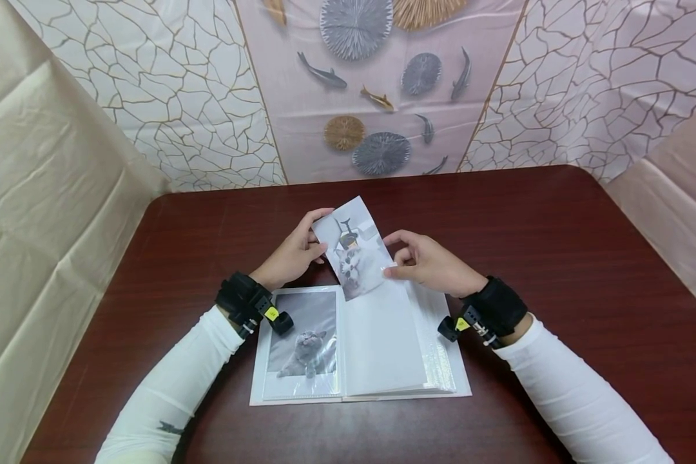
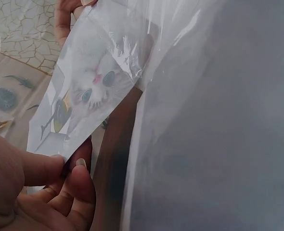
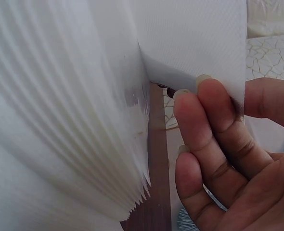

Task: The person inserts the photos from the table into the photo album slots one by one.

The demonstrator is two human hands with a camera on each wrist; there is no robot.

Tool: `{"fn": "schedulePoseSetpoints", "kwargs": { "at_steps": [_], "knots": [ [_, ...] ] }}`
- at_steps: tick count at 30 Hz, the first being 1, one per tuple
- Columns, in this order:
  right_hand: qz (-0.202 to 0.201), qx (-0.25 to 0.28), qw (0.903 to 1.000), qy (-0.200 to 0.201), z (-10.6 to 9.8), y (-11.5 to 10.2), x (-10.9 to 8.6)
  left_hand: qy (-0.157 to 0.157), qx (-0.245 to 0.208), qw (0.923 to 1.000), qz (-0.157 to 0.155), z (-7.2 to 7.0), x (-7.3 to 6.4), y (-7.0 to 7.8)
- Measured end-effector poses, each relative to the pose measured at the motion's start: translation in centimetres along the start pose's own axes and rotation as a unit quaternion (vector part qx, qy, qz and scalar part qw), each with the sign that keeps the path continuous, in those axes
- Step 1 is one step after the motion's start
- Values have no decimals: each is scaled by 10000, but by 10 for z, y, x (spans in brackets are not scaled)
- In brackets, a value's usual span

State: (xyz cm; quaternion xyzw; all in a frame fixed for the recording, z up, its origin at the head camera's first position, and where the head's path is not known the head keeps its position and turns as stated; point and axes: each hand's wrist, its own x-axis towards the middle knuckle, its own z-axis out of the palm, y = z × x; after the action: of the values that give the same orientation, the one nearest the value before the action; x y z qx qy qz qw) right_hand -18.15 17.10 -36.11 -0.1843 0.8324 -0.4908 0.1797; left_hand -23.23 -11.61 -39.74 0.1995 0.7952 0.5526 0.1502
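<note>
A photo album [image 1: 383, 348] lies spread on the table, a grey cat picture [image 1: 310, 351] in its left-hand page. Above the right-hand page, tilted, is a loose photo [image 1: 348, 238] of a white kitten and a drinking glass. My left hand [image 1: 292, 254] pinches its left edge between thumb and fingers. In the left wrist view, shiny clear plastic covers the lower part of the photo [image 2: 96, 82]. My right hand [image 1: 432, 263] pinches an edge at the top of the right-hand page, beside the photo. In the right wrist view, its fingers [image 3: 195, 120] lie against a white sheet [image 3: 195, 38].
Further album pages [image 3: 60, 96] fan out under the right-hand page. The dark red-brown table [image 1: 557, 258] stretches around the album. Behind its far edge hangs a patterned cloth [image 1: 383, 96], with a pale cloth [image 1: 52, 193] at the left side.
</note>
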Motion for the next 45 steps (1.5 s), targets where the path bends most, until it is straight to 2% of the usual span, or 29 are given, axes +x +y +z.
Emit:
{"fn": "schedulePoseSetpoints", "kwargs": {
  "at_steps": [8, 14, 30, 45],
  "knots": [
    [26, -75, 10000, 10, 0, 0, 0, 45, -12, 10000, -35, 0, 0, 0],
    [57, -69, 10000, 43, 1, 0, 0, 68, 33, 9999, 82, 2, 0, 2],
    [38, -23, 10000, -13, 3, -1, 0, -48, 44, 9998, 176, 3, 0, 2],
    [-27, 199, 9997, -120, 4, 1, 0, -349, 144, 9987, 345, 6, 0, 2]
  ]
}}
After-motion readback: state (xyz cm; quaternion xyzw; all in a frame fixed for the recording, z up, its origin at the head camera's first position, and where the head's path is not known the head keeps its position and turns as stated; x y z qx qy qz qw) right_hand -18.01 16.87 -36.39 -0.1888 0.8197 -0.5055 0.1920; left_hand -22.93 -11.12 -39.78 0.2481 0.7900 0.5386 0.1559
